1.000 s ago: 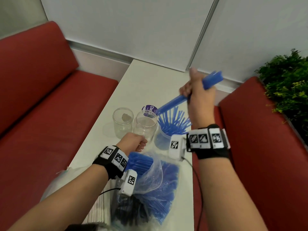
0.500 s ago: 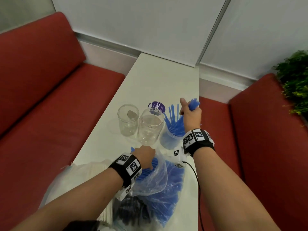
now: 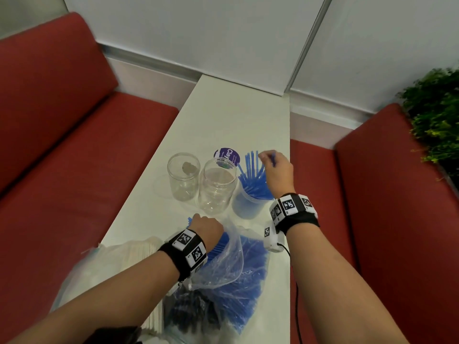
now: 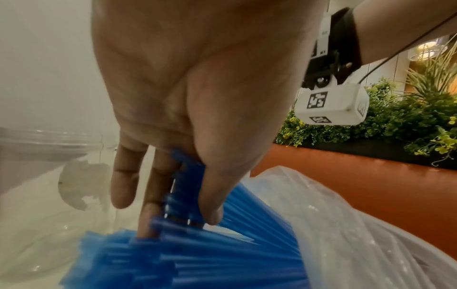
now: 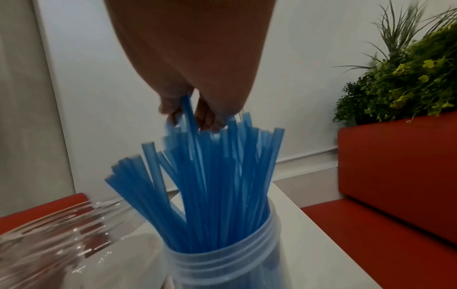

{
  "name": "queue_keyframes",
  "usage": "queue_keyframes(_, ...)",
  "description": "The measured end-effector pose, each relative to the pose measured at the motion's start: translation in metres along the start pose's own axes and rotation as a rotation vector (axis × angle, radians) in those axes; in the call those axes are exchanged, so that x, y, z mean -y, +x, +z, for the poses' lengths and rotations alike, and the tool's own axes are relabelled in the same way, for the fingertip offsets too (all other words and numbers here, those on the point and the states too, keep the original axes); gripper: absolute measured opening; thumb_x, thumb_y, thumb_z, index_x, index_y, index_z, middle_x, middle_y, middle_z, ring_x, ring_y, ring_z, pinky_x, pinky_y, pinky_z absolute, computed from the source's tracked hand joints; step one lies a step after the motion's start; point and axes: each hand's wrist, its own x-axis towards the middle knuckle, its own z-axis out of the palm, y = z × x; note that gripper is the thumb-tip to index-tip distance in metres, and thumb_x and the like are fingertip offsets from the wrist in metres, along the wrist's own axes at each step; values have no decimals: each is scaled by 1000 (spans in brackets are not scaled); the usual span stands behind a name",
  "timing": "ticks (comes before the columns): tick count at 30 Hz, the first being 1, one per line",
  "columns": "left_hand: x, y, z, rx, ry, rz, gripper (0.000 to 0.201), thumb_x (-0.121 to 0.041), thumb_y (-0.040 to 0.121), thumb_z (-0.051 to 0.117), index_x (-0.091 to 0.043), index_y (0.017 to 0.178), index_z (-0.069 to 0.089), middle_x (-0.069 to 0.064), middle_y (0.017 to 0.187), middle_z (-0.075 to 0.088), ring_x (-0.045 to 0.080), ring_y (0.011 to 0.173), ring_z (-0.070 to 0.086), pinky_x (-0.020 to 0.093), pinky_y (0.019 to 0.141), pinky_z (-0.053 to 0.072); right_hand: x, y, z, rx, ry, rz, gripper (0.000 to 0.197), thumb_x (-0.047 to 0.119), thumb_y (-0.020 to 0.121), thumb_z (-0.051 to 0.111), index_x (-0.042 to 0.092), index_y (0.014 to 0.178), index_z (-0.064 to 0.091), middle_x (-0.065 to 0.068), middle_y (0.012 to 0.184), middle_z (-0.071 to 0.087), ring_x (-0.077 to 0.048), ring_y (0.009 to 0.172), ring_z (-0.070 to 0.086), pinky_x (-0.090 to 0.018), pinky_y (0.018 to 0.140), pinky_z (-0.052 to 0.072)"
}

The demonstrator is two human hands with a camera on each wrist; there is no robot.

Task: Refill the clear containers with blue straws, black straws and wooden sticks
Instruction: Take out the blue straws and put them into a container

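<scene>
Three clear jars stand mid-table: an empty left jar (image 3: 183,176), an empty middle jar (image 3: 217,186) and a right jar (image 3: 248,204) full of upright blue straws (image 5: 212,185). My right hand (image 3: 277,173) is above that jar, its fingertips (image 5: 205,117) pinching the top of one or two straws. My left hand (image 3: 207,228) reaches into the clear plastic bag (image 3: 228,264) and grips a bunch of blue straws (image 4: 188,187) between thumb and fingers. Black straws (image 3: 191,311) lie in a bag near the front edge.
A bag of wooden sticks (image 3: 134,254) lies front left. A purple round lid (image 3: 227,156) lies behind the jars. Red benches (image 3: 62,170) flank the narrow white table (image 3: 236,115), with a plant (image 3: 437,125) at the right. A cable (image 3: 295,294) hangs from my right wrist.
My right hand has come down with its bundle of blue straws, which now stand in the right jar. My left hand has moved from the middle jar back into the bag and taken straws.
</scene>
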Motion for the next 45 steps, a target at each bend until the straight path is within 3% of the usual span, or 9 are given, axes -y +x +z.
queue_keyframes(5,4,-11,-6,35,-17,-6,29,-10,99,45,-13,127,54,4,132,56,25,122,54,42,108,36,12,-3,-7,-202,-46,-253,34,16,101,58,18,135,60,1,132,63,-9,123,56,-14,105,39)
queue_keyframes(14,5,-25,-16,-23,-88,-25,27,-10,99,43,-12,117,62,5,125,62,24,114,60,34,95,41,4,-32,-4,35,-405,-282,50,13,106,41,19,156,38,-7,163,33,-24,157,12,-35,127,3)
queue_keyframes(23,26,-62,-76,-4,-39,-34,34,-17,102,40,-10,130,58,8,133,58,26,123,55,35,98,44,0,-116,19,870,-78,29,74,3,83,71,29,148,46,2,143,57,-9,134,51,-25,110,40)
queue_keyframes(26,26,-86,-108,-46,16,-15,33,-13,102,42,-5,130,57,12,135,57,28,125,54,37,100,43,-8,-140,43,725,-100,41,20,19,85,79,33,97,70,21,90,71,10,85,61,-24,82,48)
queue_keyframes(30,26,-117,-151,-214,5,29,19,-18,92,61,-11,109,66,5,94,65,21,80,63,29,69,46,5,-149,52,480,146,99,37,18,97,68,24,60,64,11,47,58,2,44,52,-12,53,41)
queue_keyframes(34,36,-118,-174,-641,-227,234,35,-53,92,51,-23,94,68,-5,89,61,16,81,59,31,68,42,37,-144,46,367,376,34,44,24,90,70,-6,63,53,-11,50,51,-16,48,49,-25,56,45)
queue_keyframes(38,30,-104,-156,-700,-464,366,43,-53,97,44,-22,77,63,-5,76,63,14,75,59,33,69,45,55,-133,36,316,243,-20,30,10,83,57,22,57,49,14,50,51,2,48,48,-20,56,42)
queue_keyframes(42,38,-95,-145,-972,-1554,414,34,-43,100,47,-20,103,72,-6,103,74,9,102,67,28,94,51,77,-124,11,268,428,-14,31,20,91,68,18,64,53,7,50,43,-9,47,38,-25,50,36)
queue_keyframes(45,45,-78,-126,-671,-1932,178,45,-36,104,41,-1,107,69,16,105,72,26,98,70,35,87,56,104,-111,-15,181,684,-25,31,40,86,77,27,63,62,10,51,40,-10,45,36,-22,46,36)
